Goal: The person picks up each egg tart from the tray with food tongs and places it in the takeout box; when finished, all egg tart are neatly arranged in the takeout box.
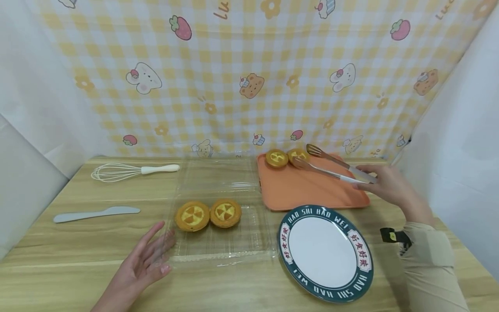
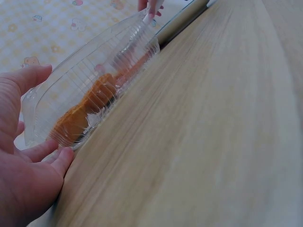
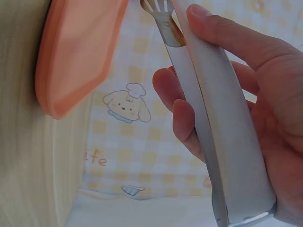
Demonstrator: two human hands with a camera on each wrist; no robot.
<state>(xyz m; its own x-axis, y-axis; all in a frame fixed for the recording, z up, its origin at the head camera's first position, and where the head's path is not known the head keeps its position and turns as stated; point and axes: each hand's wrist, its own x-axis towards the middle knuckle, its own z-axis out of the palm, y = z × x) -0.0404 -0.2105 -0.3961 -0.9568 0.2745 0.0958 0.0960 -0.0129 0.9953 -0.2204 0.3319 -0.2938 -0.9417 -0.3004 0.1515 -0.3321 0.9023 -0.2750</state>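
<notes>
My right hand [image 1: 390, 186] grips a pair of metal tongs [image 1: 347, 178] by the handles, seen close in the right wrist view. Their slotted, brown-tinted tips are spread apart over the orange tray [image 1: 296, 190]. One tip overlaps the right-hand egg tart [image 1: 299, 154] there; a second egg tart [image 1: 277, 158] sits beside it. My left hand [image 1: 142, 264] is at the left edge of a clear plastic container [image 1: 253, 229], fingers spread along its side. Inside the container lie two egg tarts [image 1: 192, 216], side by side, with its clear lid [image 1: 218, 173] folded back behind them.
A white plate [image 1: 323, 251] with a green lettered rim lies in front of the tray, close to the container's right side. On the left are a white-handled whisk [image 1: 160, 168] and a pale plastic knife [image 1: 97, 213]. A checked cloth [image 1: 218, 86] hangs behind the table.
</notes>
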